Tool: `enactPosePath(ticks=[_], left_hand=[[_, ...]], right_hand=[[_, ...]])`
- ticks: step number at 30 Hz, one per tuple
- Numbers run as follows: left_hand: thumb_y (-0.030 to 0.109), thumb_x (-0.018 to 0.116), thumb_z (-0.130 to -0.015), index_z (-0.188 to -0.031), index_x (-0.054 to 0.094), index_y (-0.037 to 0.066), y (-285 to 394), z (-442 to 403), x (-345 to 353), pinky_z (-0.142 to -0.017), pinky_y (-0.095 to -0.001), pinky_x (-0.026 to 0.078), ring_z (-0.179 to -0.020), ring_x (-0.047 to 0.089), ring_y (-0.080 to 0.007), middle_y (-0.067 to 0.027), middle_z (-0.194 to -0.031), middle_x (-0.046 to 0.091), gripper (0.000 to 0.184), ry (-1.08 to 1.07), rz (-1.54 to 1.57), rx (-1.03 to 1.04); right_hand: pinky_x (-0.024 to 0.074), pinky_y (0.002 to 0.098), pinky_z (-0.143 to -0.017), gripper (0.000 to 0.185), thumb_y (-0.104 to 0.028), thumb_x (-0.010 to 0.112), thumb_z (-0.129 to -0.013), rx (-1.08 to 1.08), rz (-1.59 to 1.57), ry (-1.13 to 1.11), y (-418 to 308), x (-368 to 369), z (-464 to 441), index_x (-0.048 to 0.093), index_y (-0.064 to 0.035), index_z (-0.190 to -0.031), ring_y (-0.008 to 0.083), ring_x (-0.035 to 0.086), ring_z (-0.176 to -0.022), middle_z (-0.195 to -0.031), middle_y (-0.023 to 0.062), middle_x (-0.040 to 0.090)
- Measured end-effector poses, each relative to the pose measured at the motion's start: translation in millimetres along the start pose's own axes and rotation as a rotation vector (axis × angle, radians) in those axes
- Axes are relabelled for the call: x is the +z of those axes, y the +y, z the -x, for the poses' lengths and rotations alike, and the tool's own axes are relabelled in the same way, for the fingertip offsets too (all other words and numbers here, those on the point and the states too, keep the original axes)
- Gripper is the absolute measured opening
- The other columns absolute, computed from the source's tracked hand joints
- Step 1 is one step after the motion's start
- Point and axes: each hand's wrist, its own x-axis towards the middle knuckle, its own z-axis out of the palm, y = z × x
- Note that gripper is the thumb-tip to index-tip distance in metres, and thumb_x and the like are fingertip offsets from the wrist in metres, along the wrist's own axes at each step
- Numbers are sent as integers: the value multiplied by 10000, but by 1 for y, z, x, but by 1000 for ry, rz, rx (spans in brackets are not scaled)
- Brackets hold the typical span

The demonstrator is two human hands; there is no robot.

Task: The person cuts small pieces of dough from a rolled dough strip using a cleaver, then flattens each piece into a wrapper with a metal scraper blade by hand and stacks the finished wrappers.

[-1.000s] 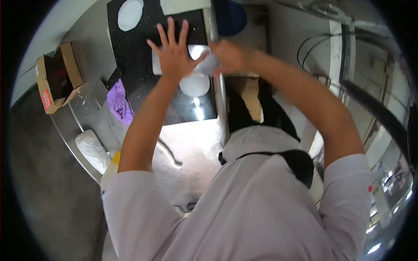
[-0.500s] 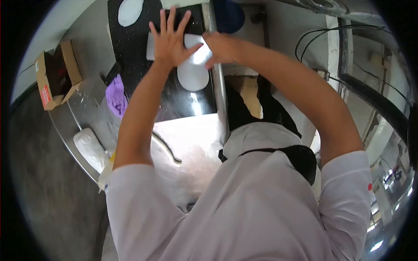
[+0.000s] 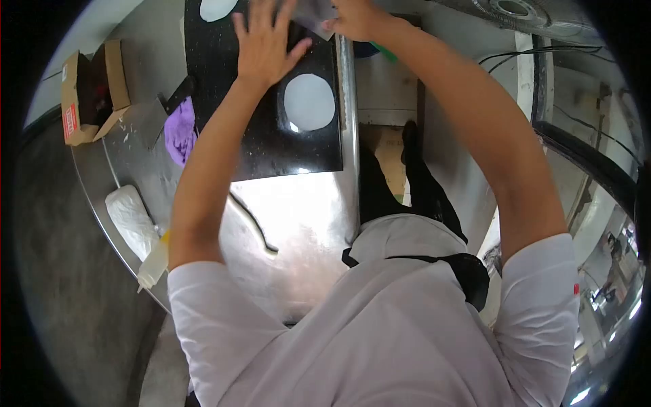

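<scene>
A black board lies on the metal counter, with a round white piece flat near its right edge and a second white piece at its top left. My left hand rests over the board with its fingers spread, above and left of the round piece. At the board's upper right, my right hand has its fingers pinched on the edge of a thin clear sheet. The top of that sheet is cut off by the frame.
An open cardboard box stands at the left. Right of it are a purple cloth and a dark-handled tool. A white wrapped bundle, a squeeze bottle and a thin strip lie nearer.
The clear sheet has moved up off the round white piece, which now shows whole. Both hands have shifted upward, and the view has tilted slightly.
</scene>
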Motion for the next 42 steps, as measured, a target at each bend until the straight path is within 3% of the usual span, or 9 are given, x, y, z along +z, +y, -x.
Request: enactPosePath(ticks=[3, 5, 9, 12, 19, 21, 27, 29, 42], left_hand=[[286, 764, -880, -1591, 385, 189, 15, 44, -27, -1130, -481, 400, -1423, 477, -299, -107, -1528, 502, 812, -329, 315, 331], [208, 781, -847, -1532, 464, 182, 34, 60, -40, -1070, -456, 442, -1315, 567, -279, -92, -1417, 590, 755, -441, 180, 418], [153, 792, -816, -1294, 634, 149, 45, 53, -36, -1024, -454, 457, -1185, 629, -277, -73, -1244, 665, 504, -363, 191, 328], [86, 785, -804, -904, 646, 92, 51, 31, -60, -951, -439, 458, -1103, 639, -288, -70, -1073, 679, 172, -554, 134, 247], [94, 793, -784, -888, 634, 68, 31, 28, -91, -878, -443, 486, -1013, 666, -316, -114, -949, 690, 191, -533, 322, 290], [86, 763, -799, -878, 608, 40, 22, 33, -97, -787, -415, 507, -857, 678, -321, -143, -889, 679, 180, -742, 544, -72], [149, 756, -877, -916, 622, 41, -47, 96, -47, -732, -347, 538, -799, 645, -154, -57, -823, 643, 176, -319, 875, -610], [115, 753, -902, -1020, 612, 53, -45, 111, -62, -751, -319, 552, -829, 660, -155, -55, -924, 661, 194, -232, 1144, -1063], [-4, 742, -880, -1146, 583, -3, -114, -48, -90, -766, -310, 620, -921, 692, -168, -83, -1041, 674, 310, 147, 1257, -1037]], right_hand=[[532, 468, -930, 590, -313, 832, -813, 100, -82, -343, -8, -4, 52, 601, -4, -1260, 403, 682, -1082, -1137, 239, 707], [517, 439, -957, 568, -288, 812, -844, 58, -116, -387, -17, 11, 112, 597, -7, -1289, 372, 679, -1098, -1164, 216, 709], [509, 428, -969, 532, -262, 781, -887, 273, -279, -418, -44, 12, 160, 587, -4, -1310, 328, 680, -1098, -1189, 198, 706], [510, 420, -966, 517, -257, 769, -905, 300, -272, -425, -53, 15, 189, 584, -3, -1315, 307, 682, -1091, -1183, 195, 707], [541, 444, -870, 490, -316, 766, -907, 360, -220, -639, -86, 17, 285, 590, 17, -1221, 360, 702, -993, -1092, 231, 708], [532, 457, -831, 499, -337, 792, -880, 410, -243, -634, -103, 2, 300, 593, 17, -1170, 404, 697, -952, -1039, 245, 704], [526, 464, -849, 461, -353, 780, -892, 413, -181, -736, -94, -40, 280, 620, 20, -1109, 408, 689, -1000, -1023, 245, 701], [528, 460, -847, 453, -342, 785, -887, 386, -118, -752, -88, -46, 255, 623, 16, -1113, 405, 692, -994, -1018, 240, 706], [526, 479, -776, 448, -381, 781, -894, 151, -161, -987, -23, -40, 55, 619, 17, -1018, 439, 683, -902, -942, 259, 688]])
